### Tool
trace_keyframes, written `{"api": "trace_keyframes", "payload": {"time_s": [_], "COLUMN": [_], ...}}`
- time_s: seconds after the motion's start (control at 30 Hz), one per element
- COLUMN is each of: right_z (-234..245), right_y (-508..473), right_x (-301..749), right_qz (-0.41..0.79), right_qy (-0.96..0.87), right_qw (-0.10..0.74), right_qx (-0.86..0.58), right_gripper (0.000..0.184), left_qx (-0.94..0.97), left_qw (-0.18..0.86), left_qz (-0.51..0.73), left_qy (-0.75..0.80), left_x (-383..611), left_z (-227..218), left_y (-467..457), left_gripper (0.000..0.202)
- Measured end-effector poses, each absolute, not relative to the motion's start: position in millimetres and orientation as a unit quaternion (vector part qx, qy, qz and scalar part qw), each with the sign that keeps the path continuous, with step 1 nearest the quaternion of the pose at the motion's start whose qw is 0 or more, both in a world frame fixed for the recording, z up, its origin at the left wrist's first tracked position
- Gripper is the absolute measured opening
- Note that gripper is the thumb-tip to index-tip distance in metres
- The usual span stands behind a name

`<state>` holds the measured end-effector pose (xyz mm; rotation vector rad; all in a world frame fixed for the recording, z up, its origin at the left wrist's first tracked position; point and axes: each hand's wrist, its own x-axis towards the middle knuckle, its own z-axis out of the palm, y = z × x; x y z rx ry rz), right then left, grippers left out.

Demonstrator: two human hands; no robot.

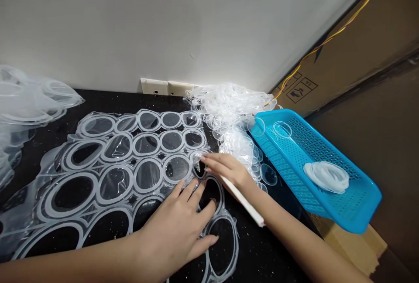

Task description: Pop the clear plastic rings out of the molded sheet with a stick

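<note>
1. Left hand (178, 213), its grip spread, rests on a clear sheet of rings (131, 178) laid across the black surface (252, 248).
2. Right hand (231, 172), its grip pinching a slim white tool (242, 202), meets the sheet's right edge.
3. Clear discs (229, 104) lie heaped far, left of a blue basket (281, 165).

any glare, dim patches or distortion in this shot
Head view: glare streaks the plastic ring sheet and partly washes out the heap of clear rings; head view, right side: the cardboard carton looks dim; head view, edges: shapes seem stretched, as with a wide lens.
</note>
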<state>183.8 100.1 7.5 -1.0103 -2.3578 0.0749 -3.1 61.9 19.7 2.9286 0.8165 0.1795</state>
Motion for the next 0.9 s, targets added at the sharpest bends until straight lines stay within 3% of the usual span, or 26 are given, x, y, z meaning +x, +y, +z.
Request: {"api": "trace_keyframes", "payload": {"time_s": [0.27,0.7,0.9], "right_z": [15.9,19.4,34.6], "right_y": [121.4,128.1,125.6], "right_x": [212.1,218.0,235.4], "right_qz": [-0.083,-0.093,-0.155], "right_qy": [-0.776,-0.716,-0.67], "right_qw": [0.368,0.423,0.429], "right_qx": [-0.506,-0.547,-0.585], "right_gripper": [0.025,0.026,0.03], "left_qx": [0.96,0.953,0.951], "left_qw": [0.07,0.114,0.119], "left_qz": [0.02,-0.022,-0.018], "left_qy": [0.27,0.281,0.284], "left_x": [-2.3,-5.4,-7.4], "left_z": [21.5,38.7,40.3], "left_y": [62.3,55.0,51.2], "left_gripper": [0.049,0.048,0.048]}}
